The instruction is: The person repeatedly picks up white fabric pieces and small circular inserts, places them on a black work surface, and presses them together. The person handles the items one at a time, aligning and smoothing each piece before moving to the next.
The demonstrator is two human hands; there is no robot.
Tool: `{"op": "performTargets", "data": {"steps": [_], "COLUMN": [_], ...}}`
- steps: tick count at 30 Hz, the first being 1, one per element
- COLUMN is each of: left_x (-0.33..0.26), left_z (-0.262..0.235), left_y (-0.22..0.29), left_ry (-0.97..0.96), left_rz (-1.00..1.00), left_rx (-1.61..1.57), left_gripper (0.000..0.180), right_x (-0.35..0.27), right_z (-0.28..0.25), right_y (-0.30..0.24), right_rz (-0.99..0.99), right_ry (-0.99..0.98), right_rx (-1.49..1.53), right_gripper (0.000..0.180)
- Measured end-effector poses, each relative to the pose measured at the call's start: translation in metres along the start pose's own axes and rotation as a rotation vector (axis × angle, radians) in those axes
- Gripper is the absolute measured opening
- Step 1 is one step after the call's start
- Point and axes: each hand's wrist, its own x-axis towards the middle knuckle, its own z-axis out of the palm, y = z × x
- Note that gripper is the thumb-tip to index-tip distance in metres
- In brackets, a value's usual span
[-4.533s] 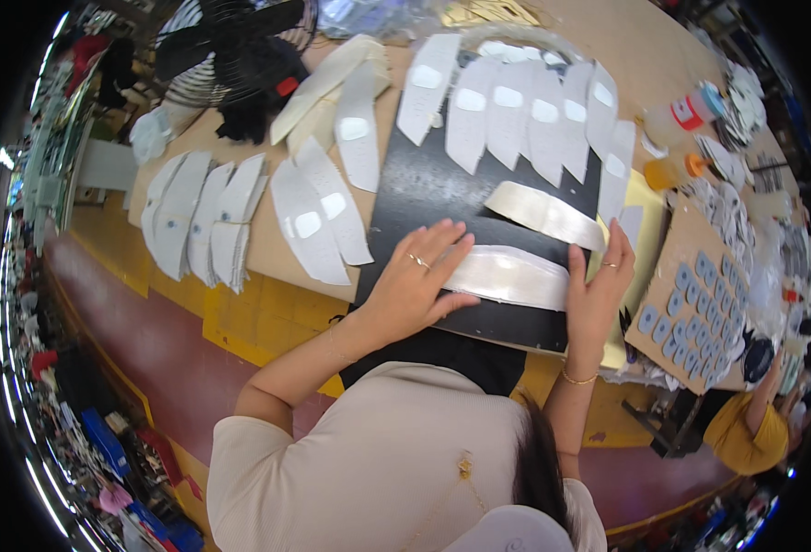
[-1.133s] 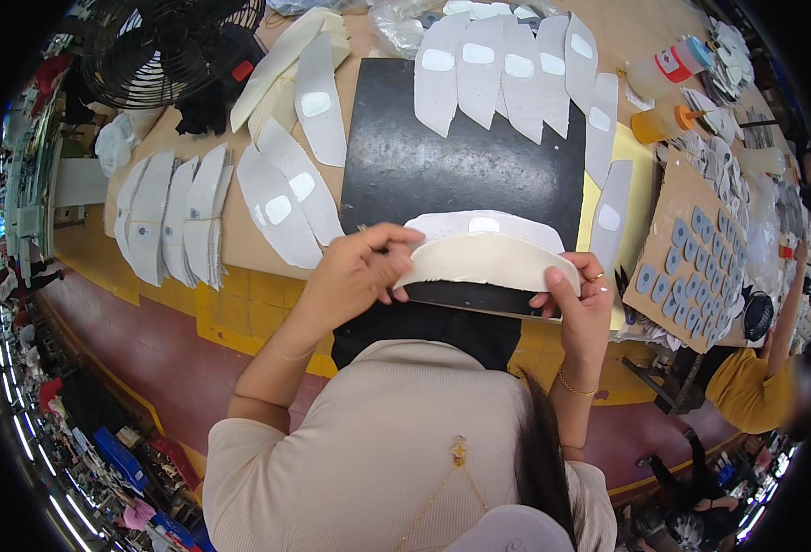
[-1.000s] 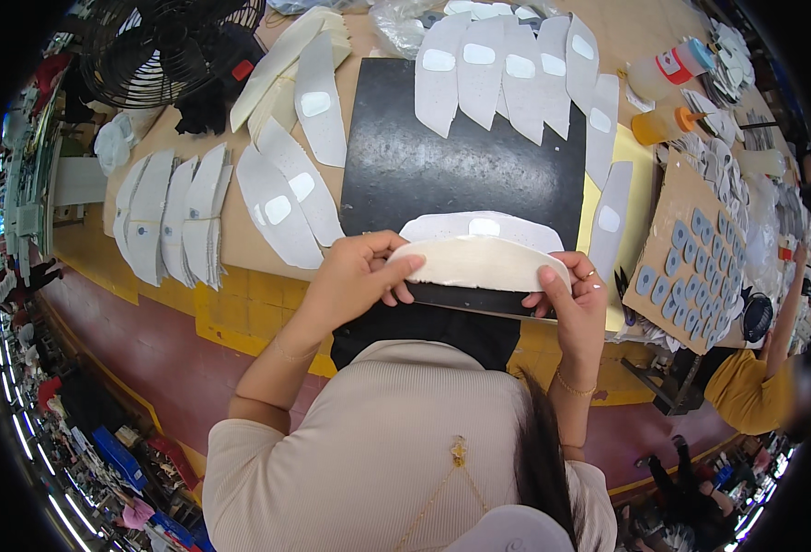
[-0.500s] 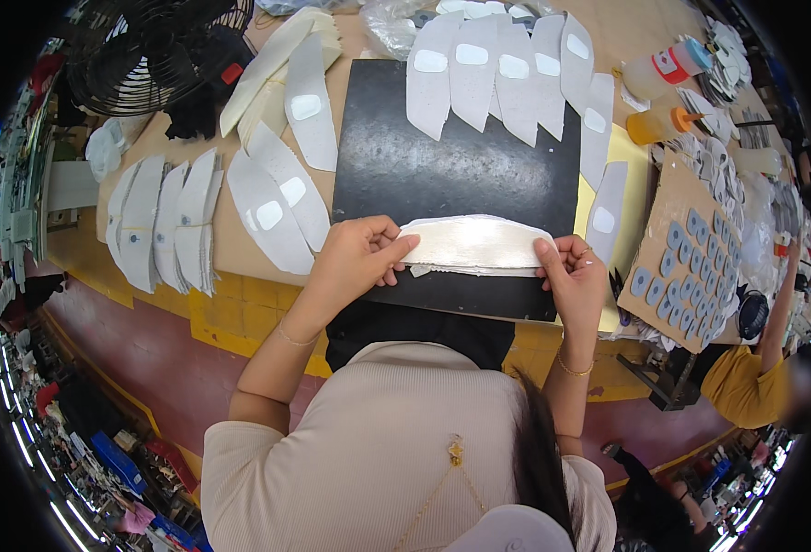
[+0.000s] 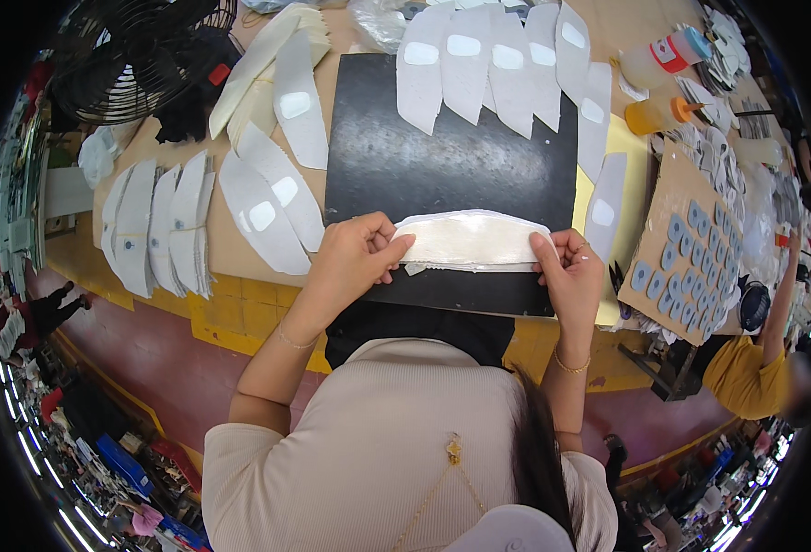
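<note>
A curved white fabric piece (image 5: 472,242) is held flat between both hands, just above the near edge of a black mat (image 5: 451,166). My left hand (image 5: 355,260) pinches its left end. At its right end my right hand (image 5: 566,276) grips it with the fingertips. Several more white curved pieces with pale oval patches (image 5: 497,64) lie in a fanned row along the mat's far edge.
More white pieces lie fanned at the left (image 5: 162,225) and centre-left (image 5: 272,198). A black fan (image 5: 143,51) stands at the far left. Two squeeze bottles (image 5: 668,55) and a brown board of small blue-grey patches (image 5: 691,244) are on the right. Another person in yellow (image 5: 759,363) sits at right.
The white piece was lying on the mat under my hands; now both hands hold it by its ends, and it has been folded or turned with a frayed edge below.
</note>
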Motion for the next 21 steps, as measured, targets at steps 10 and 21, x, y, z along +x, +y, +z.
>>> {"op": "performTargets", "data": {"steps": [10, 21], "left_x": [-0.003, -0.005], "left_z": [0.003, 0.006], "left_y": [0.002, 0.008], "left_ry": [0.051, 0.131], "left_rz": [0.041, 0.009], "left_rx": [0.033, 0.089], "left_gripper": [0.024, 0.032], "right_x": [-0.003, -0.006], "right_z": [0.004, 0.007], "right_y": [0.000, 0.001], "right_rz": [-0.072, -0.123], "right_ry": [0.057, 0.098], "right_rx": [-0.089, -0.176], "right_gripper": [0.025, 0.024]}}
